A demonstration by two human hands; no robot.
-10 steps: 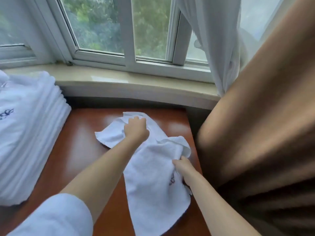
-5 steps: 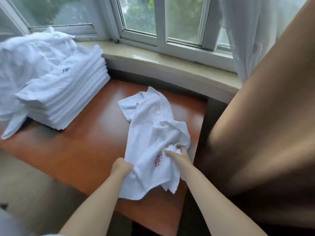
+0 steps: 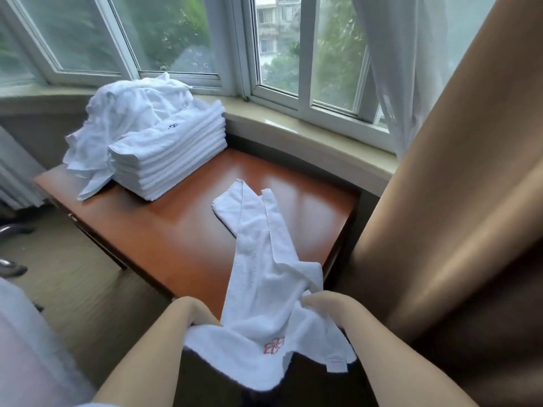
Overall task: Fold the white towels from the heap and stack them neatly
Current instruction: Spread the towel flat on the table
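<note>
A white towel [image 3: 264, 259] with a red emblem stretches from the middle of the reddish wooden table [image 3: 176, 230] toward me, its near end lifted past the table's front edge. My left hand [image 3: 191, 312] grips the towel's near left corner. My right hand [image 3: 326, 306] grips the near right edge, fingers hidden in the cloth. At the table's back left stands a neat stack of folded white towels [image 3: 173, 154]. Behind and left of the stack lies the loose heap of white towels [image 3: 126, 113].
A stone window sill [image 3: 293, 124] and window run behind the table. A tan curtain [image 3: 455, 230] hangs close on the right, with a sheer white curtain [image 3: 411, 69] beyond it. Carpeted floor [image 3: 73, 274] lies left of the table.
Both hands have drawn the towel back toward me, pulling its near end off the table's front edge. The towel is now drawn out long. The view has shifted left and back.
</note>
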